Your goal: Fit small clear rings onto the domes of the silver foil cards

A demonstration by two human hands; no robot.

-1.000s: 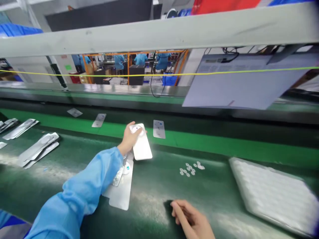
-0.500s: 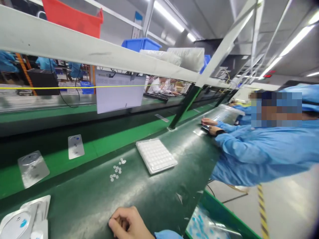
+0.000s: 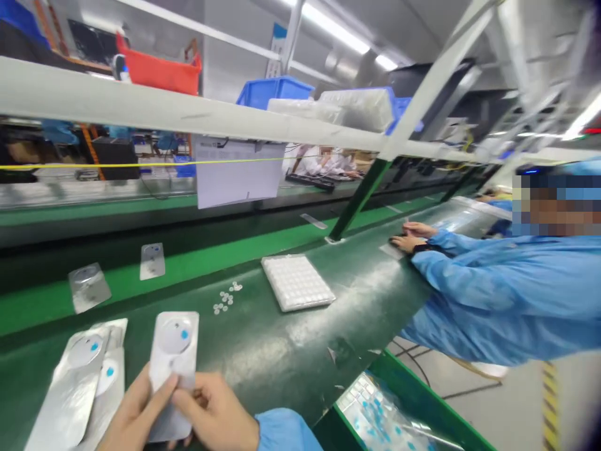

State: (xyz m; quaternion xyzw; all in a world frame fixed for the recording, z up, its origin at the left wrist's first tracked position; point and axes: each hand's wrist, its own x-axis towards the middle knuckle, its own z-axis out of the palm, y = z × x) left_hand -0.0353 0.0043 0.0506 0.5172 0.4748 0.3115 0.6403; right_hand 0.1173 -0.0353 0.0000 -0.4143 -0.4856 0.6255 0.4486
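A silvery phone back cover (image 3: 176,344) with a round camera area and a blue dot is held upright in front of me, just above the table. My left hand (image 3: 129,416) grips its left side, thumb across the front. From the right, my right hand (image 3: 218,410) pinches the same cover, its thumb on the face and its other fingers curled at the edge. Left of my hands lies an overlapping pile of similar covers (image 3: 70,382), some with blue dots. Several small clear discs (image 3: 224,299) are scattered on the table beyond my hands.
A white gridded tray (image 3: 298,282) lies mid-table. Two more covers rest on the green strip (image 3: 244,245) at the back. A green bin (image 3: 422,391) with blue dots on film stands below the table's edge. At right a co-worker in a blue sleeve (image 3: 493,269) handles something small.
Half a second ago only my right hand showed, closed low over the table. Now both hands hold a phone back cover, and the view has shifted so more of the left pile shows.
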